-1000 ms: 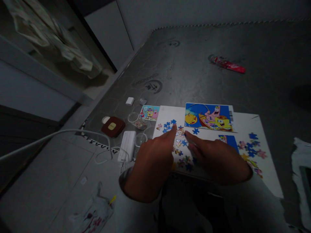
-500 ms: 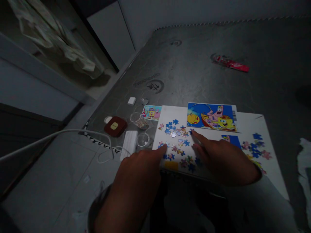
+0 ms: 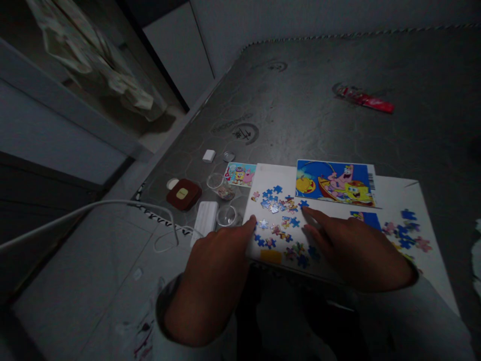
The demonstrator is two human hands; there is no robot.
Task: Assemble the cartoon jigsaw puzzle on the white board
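Note:
A white board point(image 3: 323, 209) carries several loose jigsaw puzzle pieces point(image 3: 276, 206), many of them blue. My left hand point(image 3: 220, 258) grips the board's left edge, thumb on top; its other fingers are mostly hidden. Over the board, my right hand point(image 3: 349, 245) has its index finger stretched out, its tip at a blue puzzle piece point(image 3: 303, 204). The thumb is apart from that finger and nothing shows between them. A cartoon picture card point(image 3: 336, 183) lies just beyond, on the board's far side. More pieces point(image 3: 404, 233) are scattered right of my right hand.
Left of the board stand a clear plastic cup point(image 3: 221, 186), a round clear container point(image 3: 227, 215), a white power strip point(image 3: 206, 218) with its cable, and a brown box point(image 3: 184, 194). A smaller cartoon card point(image 3: 240, 174) touches the board's corner. A red packet point(image 3: 364, 99) lies farther back.
The view has shifted slightly, so everything sits a little farther right. My left thumb has drawn back from the pieces toward the board's edge. My right index finger stays by the blue piece.

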